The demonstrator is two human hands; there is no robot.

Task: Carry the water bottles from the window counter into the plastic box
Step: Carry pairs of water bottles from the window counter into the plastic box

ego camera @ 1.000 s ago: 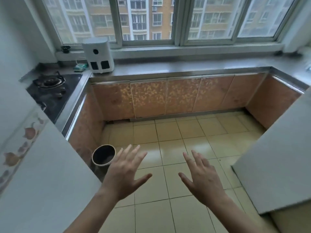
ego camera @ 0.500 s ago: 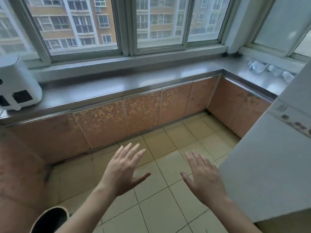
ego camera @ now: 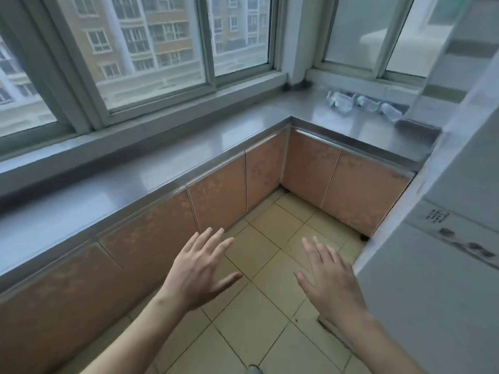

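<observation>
Three clear water bottles [ego camera: 363, 103] lie on their sides in a row on the steel window counter [ego camera: 337, 122] at the far right, below the right-hand window. My left hand [ego camera: 199, 271] and my right hand [ego camera: 328, 279] hover over the tiled floor, palms down, fingers spread, each holding nothing. Both hands are far short of the bottles. No plastic box is in view.
An L-shaped steel counter [ego camera: 167, 168] runs under the windows with orange cabinet doors [ego camera: 218, 203] below. A tall white appliance [ego camera: 437, 265] stands close on my right and hides the counter's right end. Yellow floor tiles [ego camera: 270, 265] fill the space between.
The view has swung to the right: the stove, white appliance and bin on the left have left the frame, and the bottles at the right have come into view. Both hands stay open.
</observation>
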